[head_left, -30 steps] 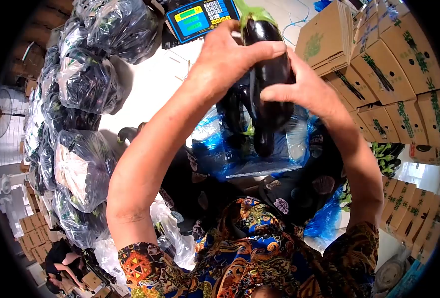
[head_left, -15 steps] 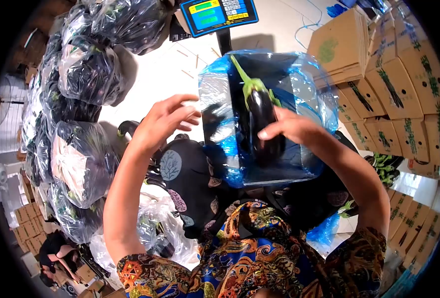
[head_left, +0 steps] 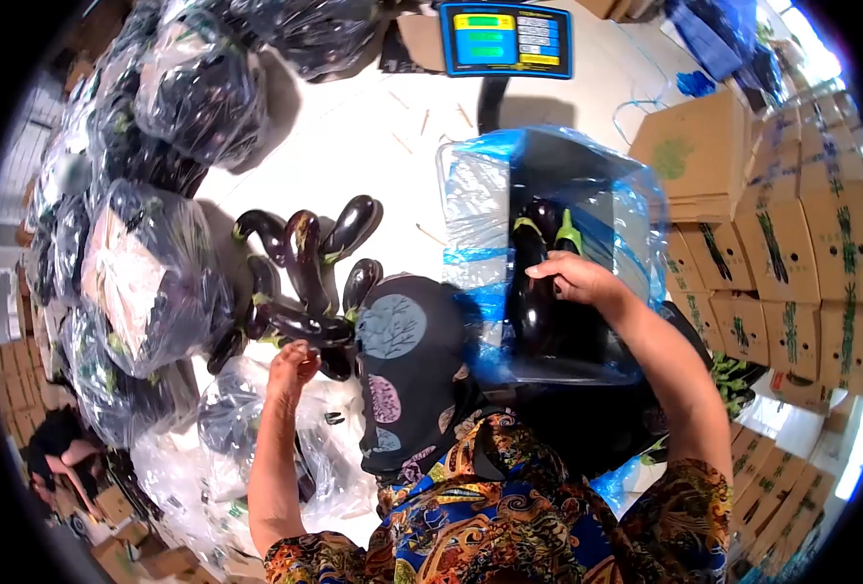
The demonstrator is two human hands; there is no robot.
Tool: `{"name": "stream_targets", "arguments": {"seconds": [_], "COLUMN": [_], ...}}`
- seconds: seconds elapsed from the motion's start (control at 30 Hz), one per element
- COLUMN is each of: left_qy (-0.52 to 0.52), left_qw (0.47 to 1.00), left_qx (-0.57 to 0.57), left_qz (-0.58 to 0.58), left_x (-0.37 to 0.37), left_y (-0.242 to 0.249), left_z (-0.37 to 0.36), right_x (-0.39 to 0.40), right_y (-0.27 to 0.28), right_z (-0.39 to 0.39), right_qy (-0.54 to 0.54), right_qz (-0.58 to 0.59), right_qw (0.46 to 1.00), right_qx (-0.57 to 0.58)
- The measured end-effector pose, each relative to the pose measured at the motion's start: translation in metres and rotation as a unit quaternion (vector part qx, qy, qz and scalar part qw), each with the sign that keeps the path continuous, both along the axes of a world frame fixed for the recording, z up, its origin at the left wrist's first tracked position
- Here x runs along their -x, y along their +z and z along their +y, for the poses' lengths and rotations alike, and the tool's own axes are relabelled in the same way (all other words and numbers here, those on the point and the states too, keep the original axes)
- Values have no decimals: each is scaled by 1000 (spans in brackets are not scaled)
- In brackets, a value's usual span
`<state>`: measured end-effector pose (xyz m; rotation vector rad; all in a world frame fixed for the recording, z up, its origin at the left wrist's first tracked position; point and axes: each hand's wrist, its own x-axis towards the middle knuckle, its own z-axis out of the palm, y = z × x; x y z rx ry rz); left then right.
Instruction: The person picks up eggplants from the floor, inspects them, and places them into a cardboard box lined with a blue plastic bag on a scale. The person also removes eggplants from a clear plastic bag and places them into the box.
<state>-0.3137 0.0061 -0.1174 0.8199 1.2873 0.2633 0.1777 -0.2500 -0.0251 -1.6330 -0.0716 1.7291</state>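
My right hand [head_left: 581, 280] is inside a crate lined with blue plastic film [head_left: 477, 219], its thumb and fingers closed on a glossy dark eggplant [head_left: 533, 307]. Beside it in the crate, another eggplant shows its green stem [head_left: 568, 232]. Down at the left, my left hand [head_left: 295, 367] has its fingers curled together at the edge of a pile of loose eggplants [head_left: 305, 263]. It is right below an eggplant lying crosswise [head_left: 305, 323]; whatever its fingertips may hold is hidden.
A scale display [head_left: 507, 41] stands behind the crate. Bulging clear bags of eggplants [head_left: 159, 277] line the left side. Printed cardboard boxes [head_left: 782, 243] are stacked at the right. Crumpled clear plastic [head_left: 339, 457] lies by my left forearm. Another person [head_left: 66, 453] is at far lower left.
My right hand has lowered the eggplant into the crate, where it now lies along the left side. My left hand has moved down to the loose eggplants, and its fingers have curled. The view has shifted.
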Motion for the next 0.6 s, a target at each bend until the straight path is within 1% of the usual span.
{"name": "stream_targets", "arguments": {"seconds": [0.03, 0.07, 0.1, 0.13, 0.17, 0.2, 0.23, 0.27, 0.3, 0.33, 0.37, 0.4, 0.47, 0.53, 0.57, 0.6], "left_qy": [-6, -5, -4, 5, 16, 19, 23, 17, 22, 22, 38, 40, 71, 152, 118, 84], "left_qw": [1000, 999, 998, 999, 998, 999, 998, 1000, 999, 999, 994, 986, 949, 924, 900, 875], "left_qx": [15, 29, 39, 38, 27, 15, 14, 20, 25, 30, 12, -46, -145, -138, -171, -191], "left_qz": [15, 36, 52, 28, 54, 24, 49, 4, 17, 24, 101, 153, 271, 323, 383, 437], "left_x": [4, 14, 15, 22, 28, 38, 43, 61, 79, 93, 102, 124, 185, 206, 234, 240], "left_y": [-3, -5, 3, 11, 18, 25, 39, 42, 40, 40, 45, 33, -13, -20, -48, -54], "left_z": [-12, -25, -42, -61, -79, -97, -113, -130, -148, -165, -176, -187, -205, -200, -207, -208], "right_x": [10, 23, 20, 14, 10, 28, 14, 15, 18, 18, 19, 5, 2, 6, 8, 9], "right_y": [-2, -6, -41, -70, -94, -56, -83, -57, -45, -71, -74, -81, -56, -71, -78, -80], "right_z": [6, 5, 2, -2, -12, 1, 0, 10, 16, 1, 0, -7, 3, -4, -7, -5], "right_qy": [-47, -54, -63, -15, -9, 0, 76, 124, 123, 40, 63, 85, 63, 80, 86, 107], "right_qz": [14, -33, -12, -105, -146, -120, -217, -173, -201, -246, -292, -233, -233, -294, -323, -335], "right_qw": [998, 986, 992, 994, 989, 991, 971, 974, 971, 968, 954, 965, 970, 951, 941, 935], "right_qx": [-47, -152, -107, -20, 3, -56, -62, -82, -40, -19, -18, -87, -27, -41, -51, -41]}}
